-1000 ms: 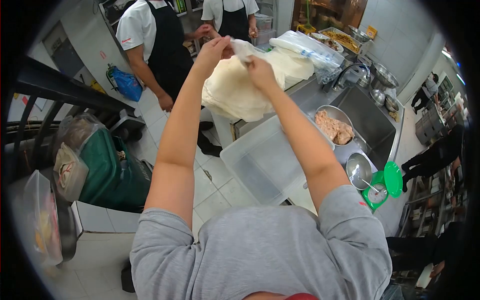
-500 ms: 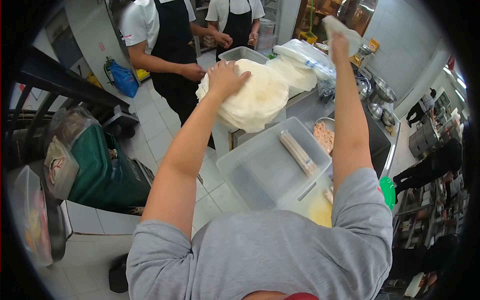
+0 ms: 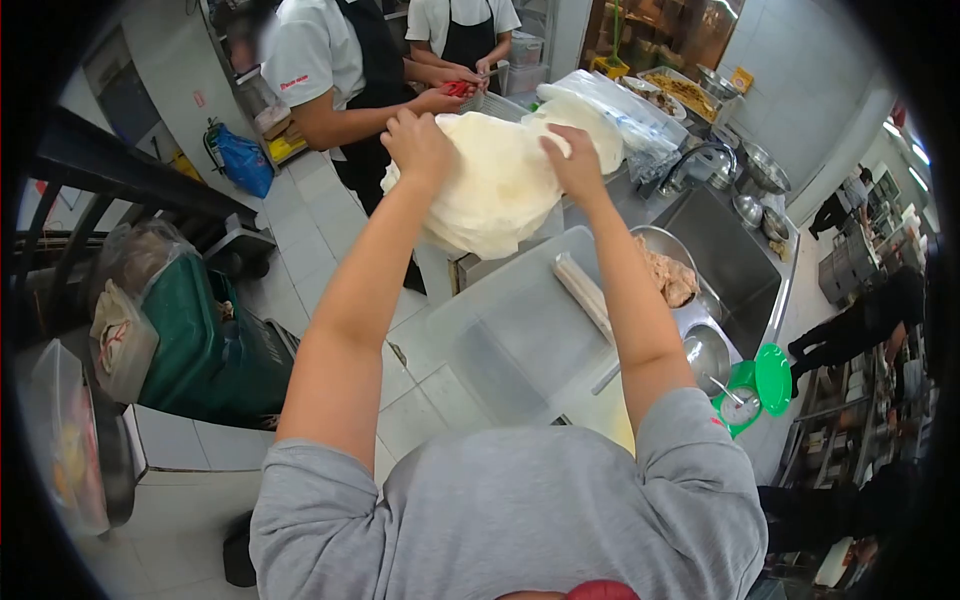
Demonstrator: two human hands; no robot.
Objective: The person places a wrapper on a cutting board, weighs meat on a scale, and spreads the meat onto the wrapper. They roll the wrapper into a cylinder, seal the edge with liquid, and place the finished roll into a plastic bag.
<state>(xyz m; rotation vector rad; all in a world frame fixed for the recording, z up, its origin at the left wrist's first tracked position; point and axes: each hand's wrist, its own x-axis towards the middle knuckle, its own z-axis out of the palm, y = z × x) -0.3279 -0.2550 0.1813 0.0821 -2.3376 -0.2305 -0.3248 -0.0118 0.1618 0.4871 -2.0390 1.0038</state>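
Observation:
A thick stack of round, pale, thin sheets lies in front of me, its layered edges uneven. The fingers of my left hand are curled over the stack's upper left edge. At its upper right edge, my right hand has thumb and fingers bent around the rim of a pale sheet. More pale sheets lie just behind that hand. Below the stack is a translucent plastic tub with a long, wrapped pale roll in it, partly hidden by my right forearm.
Right of my forearm are a metal bowl of pinkish filling, a sink, an empty metal bowl and a green scale. Plastic bags lie behind. Two people in black aprons stand across, one holding something red.
My right hand has come down and left from the upper right, where it held up a pale sheet, to the stack's edge. My left hand has shifted slightly left. The nearer person's hands have moved together.

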